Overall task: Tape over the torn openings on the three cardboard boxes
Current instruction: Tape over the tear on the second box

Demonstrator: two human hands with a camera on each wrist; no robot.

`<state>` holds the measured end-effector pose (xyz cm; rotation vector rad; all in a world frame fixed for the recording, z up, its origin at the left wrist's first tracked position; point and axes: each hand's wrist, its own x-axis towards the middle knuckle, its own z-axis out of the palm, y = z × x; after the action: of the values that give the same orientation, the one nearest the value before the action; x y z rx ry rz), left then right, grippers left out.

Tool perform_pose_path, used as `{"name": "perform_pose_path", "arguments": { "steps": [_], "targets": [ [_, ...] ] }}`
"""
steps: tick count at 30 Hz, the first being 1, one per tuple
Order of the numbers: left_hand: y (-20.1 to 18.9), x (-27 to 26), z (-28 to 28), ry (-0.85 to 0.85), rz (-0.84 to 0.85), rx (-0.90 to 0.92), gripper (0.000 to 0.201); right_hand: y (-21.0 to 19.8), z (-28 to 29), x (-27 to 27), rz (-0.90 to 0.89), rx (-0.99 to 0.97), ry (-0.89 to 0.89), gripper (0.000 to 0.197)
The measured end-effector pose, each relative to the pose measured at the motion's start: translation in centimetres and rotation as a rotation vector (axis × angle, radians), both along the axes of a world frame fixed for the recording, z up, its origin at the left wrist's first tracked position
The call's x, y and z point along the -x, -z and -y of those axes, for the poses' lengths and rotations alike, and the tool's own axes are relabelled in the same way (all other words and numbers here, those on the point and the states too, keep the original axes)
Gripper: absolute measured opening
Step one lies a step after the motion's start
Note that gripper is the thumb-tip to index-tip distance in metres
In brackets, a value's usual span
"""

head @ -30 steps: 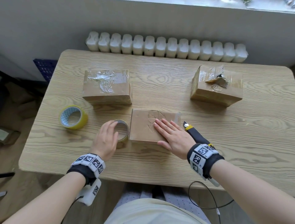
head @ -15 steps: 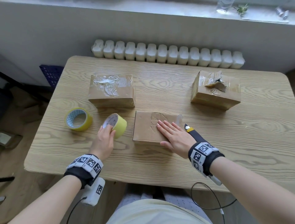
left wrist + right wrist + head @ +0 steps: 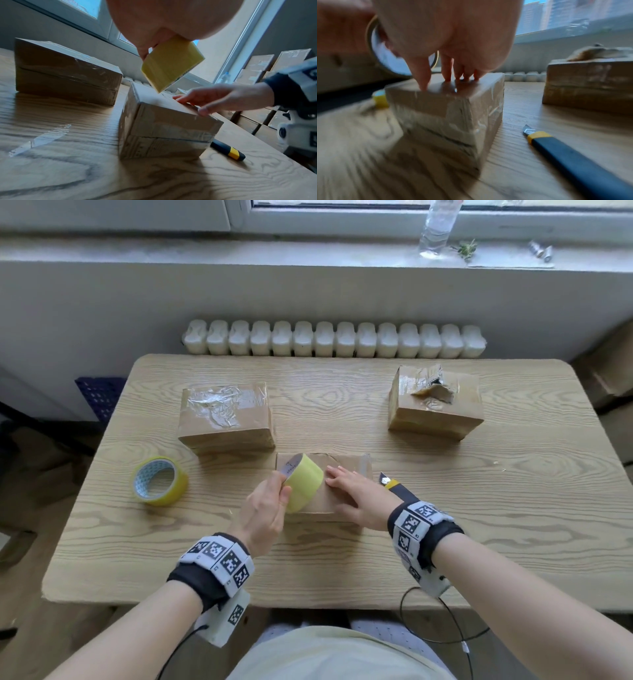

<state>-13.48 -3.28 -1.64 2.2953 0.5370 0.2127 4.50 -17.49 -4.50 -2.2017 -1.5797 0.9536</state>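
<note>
Three cardboard boxes stand on the wooden table (image 3: pixel 479 508). The near middle box (image 3: pixel 346 465) (image 3: pixel 164 121) (image 3: pixel 447 108) has a torn top. My right hand (image 3: pixel 356 496) (image 3: pixel 214 98) lies flat on it, fingers straight. My left hand (image 3: pixel 263 508) grips a yellow tape roll (image 3: pixel 303 482) (image 3: pixel 171 67) held up over the box's left part. The back left box (image 3: pixel 226 416) (image 3: pixel 65 73) carries clear tape on top. A torn flap sticks up from the back right box (image 3: pixel 435 402) (image 3: pixel 590 83).
A second yellow tape roll (image 3: pixel 159 481) lies flat at the left. A blue and yellow utility knife (image 3: pixel 394 487) (image 3: pixel 573 155) (image 3: pixel 228 151) lies right of the middle box, blade out. A strip of clear tape (image 3: pixel 39 139) sticks to the table. A white radiator (image 3: pixel 334 338) runs behind.
My left hand has lifted the tape roll off the table and carried it right, over the middle box. The right hand has stayed flat on the box. The head view tilted up.
</note>
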Motion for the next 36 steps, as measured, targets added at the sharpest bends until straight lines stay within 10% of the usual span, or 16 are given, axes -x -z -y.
{"name": "perform_pose_path", "arguments": {
  "steps": [8, 36],
  "targets": [
    [-0.2, -0.7, 0.6, 0.057, -0.039, -0.051, 0.010, -2.3, -2.5, -0.8, -0.641, -0.219, 0.627, 0.026],
    [-0.1, -1.0, -0.1, 0.212, -0.048, -0.126, 0.026, -5.4, -3.2, -1.1, -0.463, -0.049, 0.475, 0.009]
  ]
}}
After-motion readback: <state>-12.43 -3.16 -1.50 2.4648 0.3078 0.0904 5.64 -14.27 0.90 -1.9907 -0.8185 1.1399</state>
